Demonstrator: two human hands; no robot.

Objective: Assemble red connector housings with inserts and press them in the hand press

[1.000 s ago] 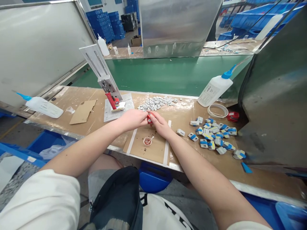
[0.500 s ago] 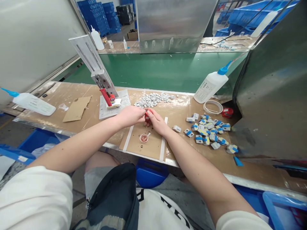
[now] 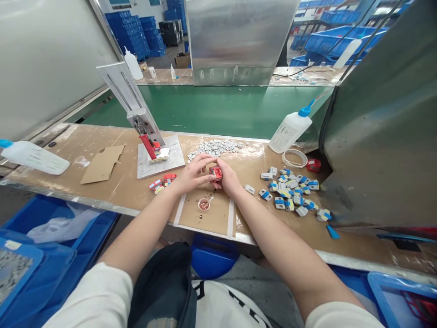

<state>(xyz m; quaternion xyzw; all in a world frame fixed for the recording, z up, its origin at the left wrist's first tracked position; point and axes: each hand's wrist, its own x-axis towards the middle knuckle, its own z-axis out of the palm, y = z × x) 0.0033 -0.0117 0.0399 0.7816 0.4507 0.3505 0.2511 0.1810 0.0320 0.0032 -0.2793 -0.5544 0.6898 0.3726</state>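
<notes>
Right grip (image 3: 231,178) curled closed around red block (image 3: 216,172), recessed side showing. Left grip (image 3: 195,175) partly open, fingers stretched over the block's far side, thumb by its near left edge; cannot tell if it presses on it. Block is up between both hands, over the table (image 3: 251,213) and the strip-edged mat (image 3: 191,221). On the mat, near the block: small dish (image 3: 199,204) with coppery bits and a stick. Just beyond hands: heap of gray chips (image 3: 218,146). By left forearm: more red blocks (image 3: 168,179), partly hidden. Behind them, jig (image 3: 145,120) with red handle on a metal plate (image 3: 143,172). Farther left, cardboard (image 3: 102,165) and a bottle (image 3: 37,157) lying tilted. Right of right hand: pile of gray blocks (image 3: 292,187), many blue-banded, some yellow. Behind pile, tape roll (image 3: 294,166) and a leaning bottle (image 3: 289,132). Green belt (image 3: 211,109) runs along table's far side.
</notes>
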